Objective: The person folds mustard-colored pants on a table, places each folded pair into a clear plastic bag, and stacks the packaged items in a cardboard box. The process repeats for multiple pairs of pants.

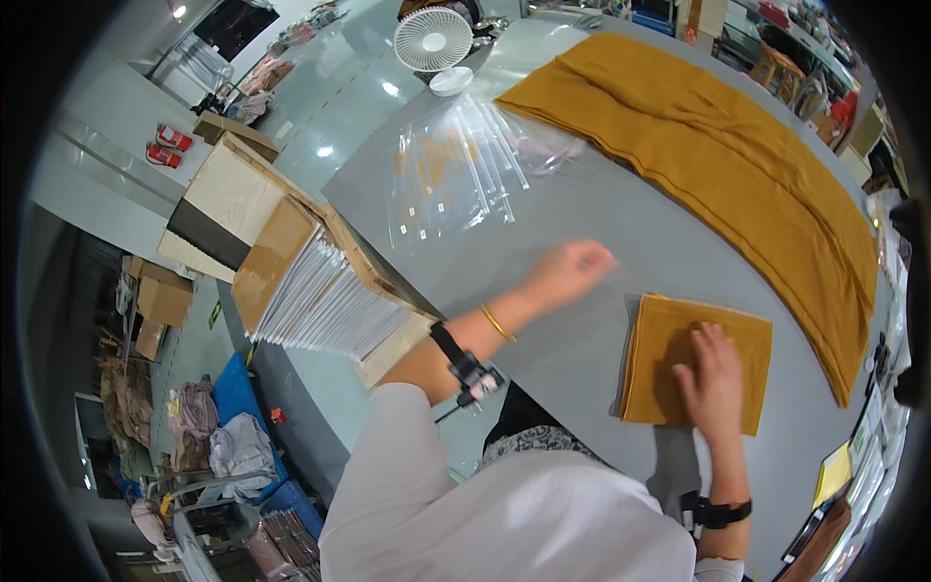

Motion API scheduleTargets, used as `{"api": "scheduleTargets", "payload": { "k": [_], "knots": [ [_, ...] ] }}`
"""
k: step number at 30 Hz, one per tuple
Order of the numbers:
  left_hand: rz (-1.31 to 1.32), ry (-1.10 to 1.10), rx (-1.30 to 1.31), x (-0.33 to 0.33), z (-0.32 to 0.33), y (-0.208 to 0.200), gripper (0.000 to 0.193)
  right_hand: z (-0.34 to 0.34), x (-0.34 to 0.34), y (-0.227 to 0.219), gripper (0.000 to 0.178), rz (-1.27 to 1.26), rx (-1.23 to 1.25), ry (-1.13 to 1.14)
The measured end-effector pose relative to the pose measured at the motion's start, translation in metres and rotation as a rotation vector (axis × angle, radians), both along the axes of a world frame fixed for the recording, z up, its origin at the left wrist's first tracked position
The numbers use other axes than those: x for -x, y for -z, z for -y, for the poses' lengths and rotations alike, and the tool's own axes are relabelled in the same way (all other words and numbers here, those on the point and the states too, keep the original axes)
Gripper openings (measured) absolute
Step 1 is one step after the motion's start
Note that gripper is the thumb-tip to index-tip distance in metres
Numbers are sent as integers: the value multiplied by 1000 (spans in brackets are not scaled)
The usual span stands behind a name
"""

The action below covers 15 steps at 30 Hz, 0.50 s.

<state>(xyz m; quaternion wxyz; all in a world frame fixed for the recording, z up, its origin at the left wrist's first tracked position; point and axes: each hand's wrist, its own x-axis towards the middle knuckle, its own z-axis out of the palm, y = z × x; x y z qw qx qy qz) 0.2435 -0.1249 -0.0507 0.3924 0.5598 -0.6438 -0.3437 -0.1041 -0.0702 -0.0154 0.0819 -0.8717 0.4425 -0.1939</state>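
Note:
A square folded piece of mustard-yellow fabric (pixel 659 373) lies on the grey table in front of me, several layers thick at its left edge. My right hand (pixel 713 373) rests on it, palm down, with the fingers stretched out. Over the bare tabletop to the left of that fabric, my left hand (pixel 577 267) is raised. Its fingers look curled but are blurred by motion, and I see nothing clear in them. The nearest things beyond it are overlapping clear plastic bags (pixel 456 175) with small white labels.
A long pile of mustard fabric (pixel 698 136) curves along the far right side. A white fan (pixel 433 39) and a small white bowl (pixel 451 81) stand at the back. On the left, a wooden box (pixel 349 254) holds densely stacked white sheets. Papers and a yellow pad (pixel 832 473) lie along the right edge.

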Motion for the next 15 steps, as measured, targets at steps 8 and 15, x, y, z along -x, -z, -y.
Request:
{"api": "scheduleTargets", "payload": {
  "k": [8,15],
  "knots": [
    [652,-721,5,-249,130,8,29,-1,-55,18,73,-216,-128,-43],
    [931,-632,-195,-259,140,22,28,-1,-32,17,72,-218,-197,-12]
  ]
}}
